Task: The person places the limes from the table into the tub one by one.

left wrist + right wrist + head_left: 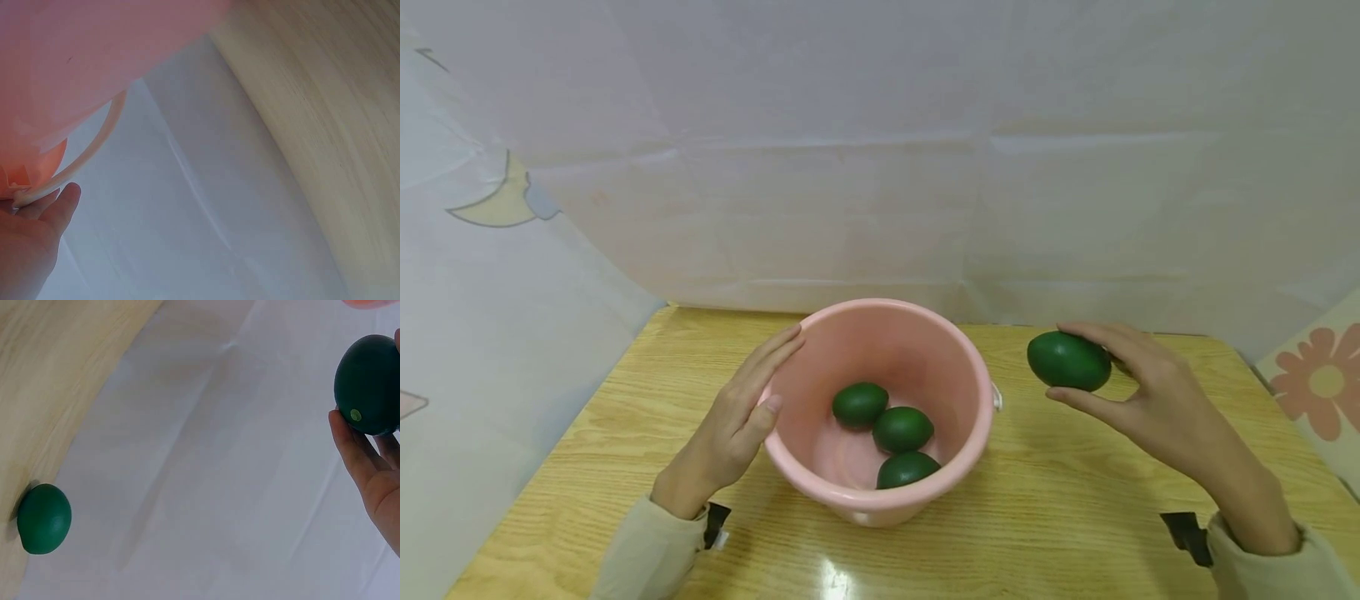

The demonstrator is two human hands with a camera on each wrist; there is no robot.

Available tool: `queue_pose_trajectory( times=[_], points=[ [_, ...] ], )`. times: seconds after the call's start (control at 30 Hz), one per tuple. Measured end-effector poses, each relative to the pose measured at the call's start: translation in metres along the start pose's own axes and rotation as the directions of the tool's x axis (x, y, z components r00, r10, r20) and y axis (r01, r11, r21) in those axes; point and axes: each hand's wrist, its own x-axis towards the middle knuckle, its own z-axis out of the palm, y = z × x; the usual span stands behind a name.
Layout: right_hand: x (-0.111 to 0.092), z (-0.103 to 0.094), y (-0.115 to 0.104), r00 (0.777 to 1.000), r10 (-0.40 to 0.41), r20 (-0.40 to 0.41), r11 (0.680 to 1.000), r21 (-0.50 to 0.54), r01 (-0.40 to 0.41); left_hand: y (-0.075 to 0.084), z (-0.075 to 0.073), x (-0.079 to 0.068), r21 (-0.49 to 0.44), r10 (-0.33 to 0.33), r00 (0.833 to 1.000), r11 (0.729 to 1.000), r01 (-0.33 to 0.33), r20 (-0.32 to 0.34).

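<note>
A pink bucket (880, 500) stands on the table, and three dark green avocados (903, 430) lie at its bottom. My left hand (733, 417) rests against the bucket's left side, fingers extended along the rim and thumb at its edge. In the left wrist view, the bucket's pale handle (94, 144) curves down beside those fingers. Right of the bucket, my right hand (1157, 400) holds another avocado (1067, 361) between thumb and fingers, raised above the table. The right wrist view shows a pale spot on this avocado's end.
One more avocado (45, 519) lies on the table in the right wrist view; my right hand mostly hides it in the head view. The wood-grain table (1037, 533) ends at a pale sheet (850, 217) hanging behind it. A white handle joint (997, 397) juts from the bucket's right side.
</note>
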Motion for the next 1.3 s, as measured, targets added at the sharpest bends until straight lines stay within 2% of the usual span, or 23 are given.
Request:
queue_pose_trajectory(
  times=[0.63, 0.77, 1.03, 1.3],
  points=[
    [0.020, -0.003, -0.026, 0.992, -0.121, -0.043, 0.991, 0.047, 0.123, 0.001, 0.000, 0.001, -0.001, -0.007, 1.000, 1.000, 0.007, 0.003],
    [0.025, -0.003, -0.034, 0.990, -0.140, -0.031, 0.988, 0.065, 0.142, 0.000, 0.000, 0.001, -0.002, -0.009, 1.000, 1.000, 0.009, 0.004],
    [0.034, 0.003, -0.042, 0.973, -0.228, -0.028, 0.966, 0.115, 0.230, 0.000, 0.000, 0.000, -0.001, 0.001, 1.000, 1.000, -0.001, 0.000],
    [0.041, 0.010, -0.054, 0.967, -0.254, -0.011, 0.958, 0.136, 0.253, 0.000, 0.000, -0.001, -0.007, -0.005, 1.000, 1.000, 0.005, 0.003]
  ],
)
